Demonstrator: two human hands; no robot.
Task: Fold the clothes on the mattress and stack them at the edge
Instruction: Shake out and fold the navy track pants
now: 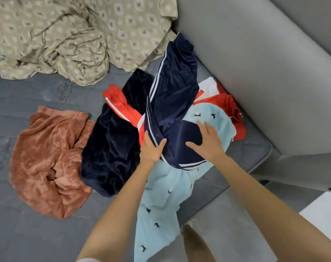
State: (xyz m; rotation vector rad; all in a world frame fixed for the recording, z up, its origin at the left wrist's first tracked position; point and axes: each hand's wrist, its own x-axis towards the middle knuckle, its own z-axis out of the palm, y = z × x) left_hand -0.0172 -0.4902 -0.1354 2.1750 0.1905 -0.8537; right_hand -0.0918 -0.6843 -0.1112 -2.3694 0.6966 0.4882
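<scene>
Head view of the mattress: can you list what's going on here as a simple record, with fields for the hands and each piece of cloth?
left hand: grips a fold of the navy striped garment
right hand: fingers straight, resting on the same garment
beneath: light blue cloth, red garment, dark velvet piece
to the left, apart: rust cloth, crumpled
far side: beige patterned sheet, bunched
surface: grey mattress
folded stack: none in view

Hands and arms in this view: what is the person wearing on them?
Nothing shows on the left hand or the right hand: no gloves, rings or watch. Both forearms are uncovered. The pale fabric at the bottom edge may be a sleeve.
</scene>
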